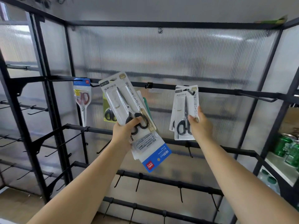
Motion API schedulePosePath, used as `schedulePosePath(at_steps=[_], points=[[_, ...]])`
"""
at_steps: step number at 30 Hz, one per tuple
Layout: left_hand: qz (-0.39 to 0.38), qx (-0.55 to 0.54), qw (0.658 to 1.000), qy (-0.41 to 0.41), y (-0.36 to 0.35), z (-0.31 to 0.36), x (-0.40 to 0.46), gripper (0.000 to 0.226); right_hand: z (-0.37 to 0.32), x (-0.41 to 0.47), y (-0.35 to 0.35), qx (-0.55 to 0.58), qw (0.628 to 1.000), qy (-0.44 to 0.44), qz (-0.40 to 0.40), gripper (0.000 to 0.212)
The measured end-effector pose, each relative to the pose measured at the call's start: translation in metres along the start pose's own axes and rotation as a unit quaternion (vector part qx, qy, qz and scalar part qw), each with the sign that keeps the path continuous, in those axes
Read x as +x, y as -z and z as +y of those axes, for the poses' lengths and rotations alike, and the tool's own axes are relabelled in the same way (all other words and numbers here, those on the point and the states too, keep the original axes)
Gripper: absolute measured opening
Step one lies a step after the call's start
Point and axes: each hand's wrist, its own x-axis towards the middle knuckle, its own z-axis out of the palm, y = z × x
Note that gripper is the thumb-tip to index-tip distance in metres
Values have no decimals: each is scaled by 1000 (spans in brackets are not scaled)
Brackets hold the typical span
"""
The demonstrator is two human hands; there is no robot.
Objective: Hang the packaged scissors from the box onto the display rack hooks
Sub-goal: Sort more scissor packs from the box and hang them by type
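While right hand [199,125] pinches upright scissors pack [186,112] on hook [189,91], blades up, left hand [125,130] grips tilted pack stack [129,110].

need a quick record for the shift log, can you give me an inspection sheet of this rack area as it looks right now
surface: black display rack with rows of hooks before ribbed translucent panels; most hooks bare.
job's things: red-handled scissors pack hangs on a top-rail hook; black-handled scissors pack sits on another hook; stack of packs is off the rack. The box is not in view.
clutter: green cans on a shelf at right.
grippers: left hand grips the stack; right hand pinches the hung black-handled pack.
cables: nothing seen.
surroundings: another rack with hooks at left; pale ceiling above.
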Motion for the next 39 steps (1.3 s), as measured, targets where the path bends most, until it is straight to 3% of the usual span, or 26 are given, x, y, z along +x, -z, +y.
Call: schedulePosePath(at_steps=[4, 8, 11, 14, 18, 21, 25, 29, 35, 39], points=[[-2, -4, 1000, 9, 4, 1, -4, 27, 1, -16, 0, -27, 999, -9, -20, 62], [-5, -18, 1000, 17, 4, 0, -9, 31, -10, -50, -6, 63, 997, 2, -33, 51], [-18, -43, 999, 24, 0, 0, -14, 39, -23, -79, -9, 119, 979, -2, -168, 29], [-32, -78, 996, 34, -7, 0, -21, 36, -28, -96, -15, 165, 956, -6, -241, 46], [-70, -85, 993, 29, -12, 1, -31, 41, -29, -103, -21, 186, 966, 8, -178, 75], [-107, -42, 993, 19, -17, -4, -40, 25, -41, -107, -24, 179, 969, 58, -160, 60], [-146, -39, 988, 25, -22, -15, -52, 19, -45, -106, -27, 199, 972, 66, -109, 58], [-163, -64, 983, 44, -19, -17, -54, 54, -36, -106, -24, 249, 962, 49, -96, 25], [-271, -22, 962, 24, -18, -13, -56, 99, -26, -103, -27, 295, 955, -16, 2, 9], [-310, 14, 950, 22, -16, -11, -60, 80, -24, -97, -29, 284, 958, -30, 35, 13]])
